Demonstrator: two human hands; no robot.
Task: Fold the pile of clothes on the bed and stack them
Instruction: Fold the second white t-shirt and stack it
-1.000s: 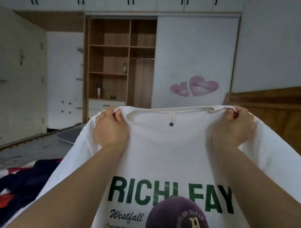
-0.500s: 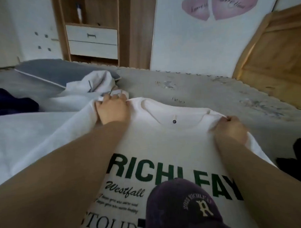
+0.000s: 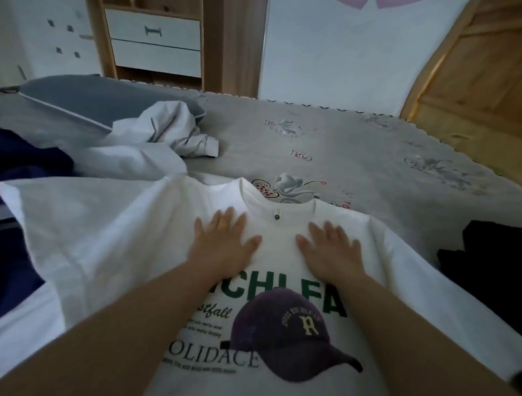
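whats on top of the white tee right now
Both hands lie flat on the white tee, just below the collar: left hand, right hand, fingers straight. The forearms cover part of the green print. Nothing else lies on it.

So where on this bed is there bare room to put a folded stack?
Bare bedspread lies beyond the white T-shirt, between the crumpled light garment and the wooden headboard. The left is crowded with navy clothing; a black garment sits at right.

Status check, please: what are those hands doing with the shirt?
Both hands, left and right, open, flat on white T-shirt. Shirt spread print-up, unfolded. Crumpled white garment beyond.
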